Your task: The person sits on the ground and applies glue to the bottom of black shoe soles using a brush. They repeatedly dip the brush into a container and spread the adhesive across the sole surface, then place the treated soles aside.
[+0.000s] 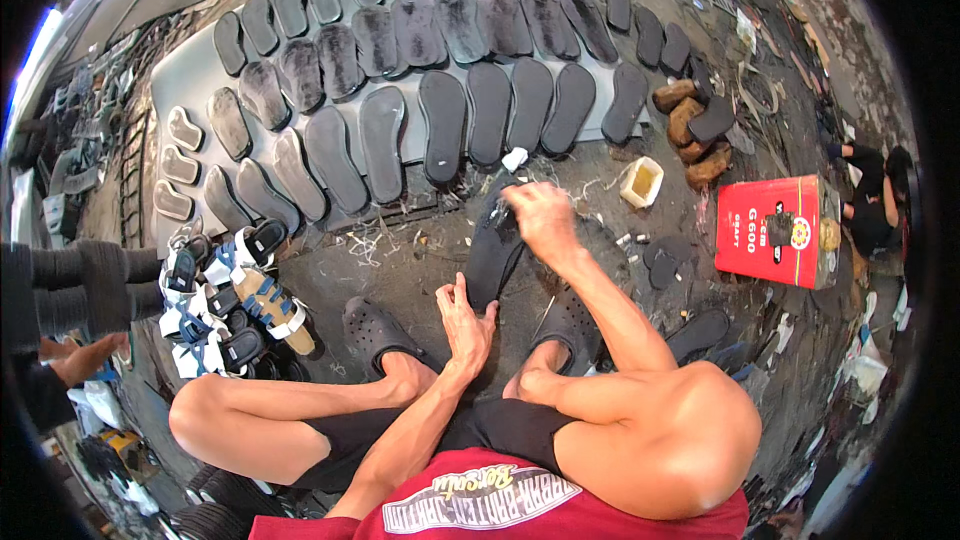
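Between my feet, a black shoe sole (488, 255) stands tilted up off the ground, its long axis pointing away from me. My left hand (466, 328) grips its near end, thumb on one side and fingers on the other. My right hand (543, 225) is closed at the sole's far end, fingers bent down against its surface; what they hold, if anything, is hidden. A whitish smear shows on the sole beside those fingers. Just beyond the sole lies a small white lump (515, 159).
Rows of dark soles (382, 145) lie on a grey board (415, 130) ahead. White-and-blue sandals (235, 295) are piled left. To the right are a white pot (628, 192) with yellowish contents, brown blocks (684, 126) and a red tin (765, 230). Other people show at both edges.
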Demonstrator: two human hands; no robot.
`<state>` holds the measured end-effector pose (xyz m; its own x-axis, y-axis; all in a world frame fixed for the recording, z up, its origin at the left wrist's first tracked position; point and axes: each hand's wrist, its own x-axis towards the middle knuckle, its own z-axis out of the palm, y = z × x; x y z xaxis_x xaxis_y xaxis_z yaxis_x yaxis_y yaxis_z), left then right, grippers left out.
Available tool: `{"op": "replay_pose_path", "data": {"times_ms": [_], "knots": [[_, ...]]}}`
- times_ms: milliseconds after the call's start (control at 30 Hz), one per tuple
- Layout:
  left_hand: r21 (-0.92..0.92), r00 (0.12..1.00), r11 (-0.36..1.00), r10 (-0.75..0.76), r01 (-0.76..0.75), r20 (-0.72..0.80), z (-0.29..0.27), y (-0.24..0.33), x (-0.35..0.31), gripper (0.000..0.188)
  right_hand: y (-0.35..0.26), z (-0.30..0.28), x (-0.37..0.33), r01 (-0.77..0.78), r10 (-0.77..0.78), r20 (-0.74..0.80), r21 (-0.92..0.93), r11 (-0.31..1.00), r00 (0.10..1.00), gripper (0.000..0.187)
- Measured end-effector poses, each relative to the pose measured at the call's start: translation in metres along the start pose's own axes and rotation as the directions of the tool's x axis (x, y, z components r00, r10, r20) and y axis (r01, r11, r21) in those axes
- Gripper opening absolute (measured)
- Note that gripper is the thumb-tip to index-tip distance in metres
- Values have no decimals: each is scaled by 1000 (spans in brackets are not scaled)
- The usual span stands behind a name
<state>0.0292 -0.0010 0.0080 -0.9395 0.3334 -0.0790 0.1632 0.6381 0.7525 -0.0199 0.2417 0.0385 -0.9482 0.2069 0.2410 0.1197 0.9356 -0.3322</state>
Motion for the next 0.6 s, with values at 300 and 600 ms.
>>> {"op": "replay_pose_path", "data": {"times_ms": [300, 600], "knots": [[37, 995, 996, -79, 76, 64, -7, -2, 2, 91, -26, -2, -70, 1, 2, 120, -21, 1000, 993, 32], [-61, 995, 997, -34, 40, 98, -4, 12, 28, 88, 24, 0, 12, -66, 67, -3, 33, 997, 998, 26]]}}
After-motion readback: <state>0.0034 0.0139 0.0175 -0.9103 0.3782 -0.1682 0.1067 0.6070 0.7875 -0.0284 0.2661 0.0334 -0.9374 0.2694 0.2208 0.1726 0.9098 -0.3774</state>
